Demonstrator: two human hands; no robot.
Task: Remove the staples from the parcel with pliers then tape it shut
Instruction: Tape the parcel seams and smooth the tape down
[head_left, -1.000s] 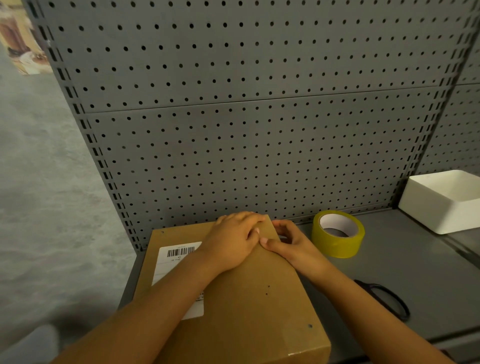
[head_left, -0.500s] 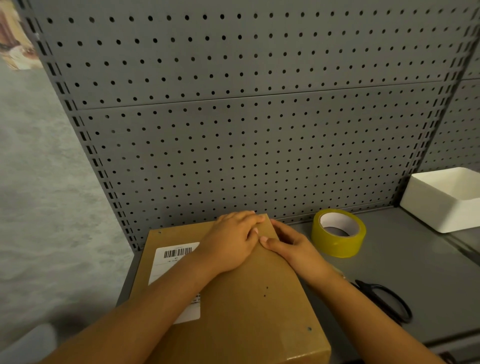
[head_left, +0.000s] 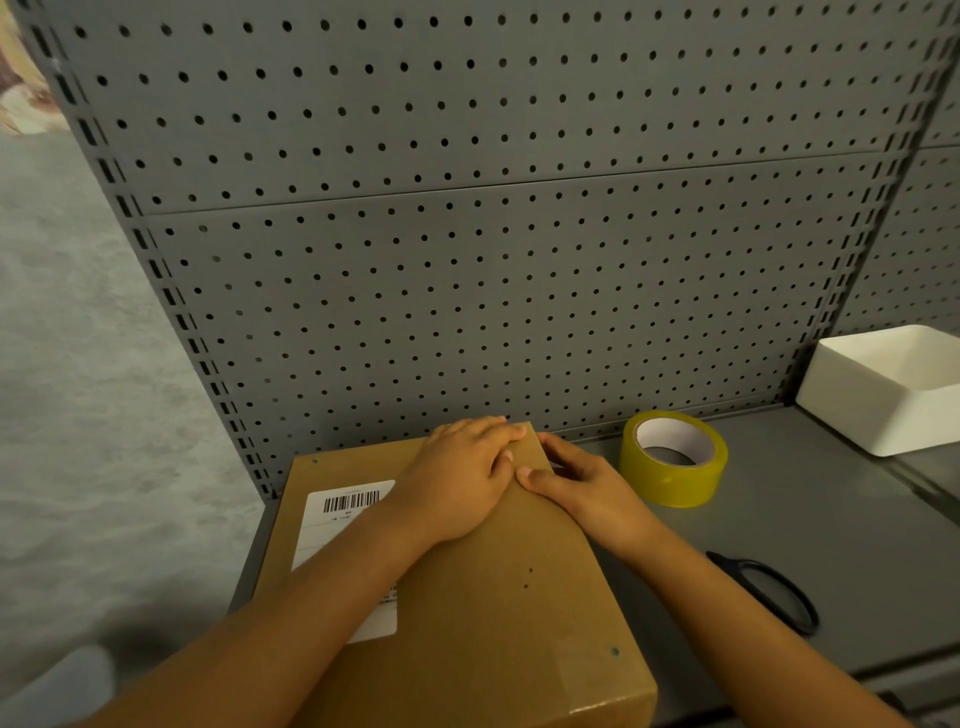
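Observation:
A brown cardboard parcel (head_left: 493, 613) with a white barcode label lies on the grey shelf (head_left: 857, 545). My left hand (head_left: 462, 478) lies flat on the parcel's top near its far right corner, fingers straight and pressing down. My right hand (head_left: 587, 483) rests at the parcel's right edge beside that corner, thumb pressed on the top and fingers spread down the side. A roll of yellow tape (head_left: 672, 457) stands on the shelf just right of my right hand. No pliers are in view.
Black-handled scissors (head_left: 769, 592) lie on the shelf right of the parcel, partly behind my right forearm. A white open box (head_left: 893, 395) sits at the far right. A grey pegboard wall (head_left: 467, 234) rises right behind the parcel.
Both hands stay pressed at the parcel's far right corner. The fingers of my right hand have straightened out along the edge.

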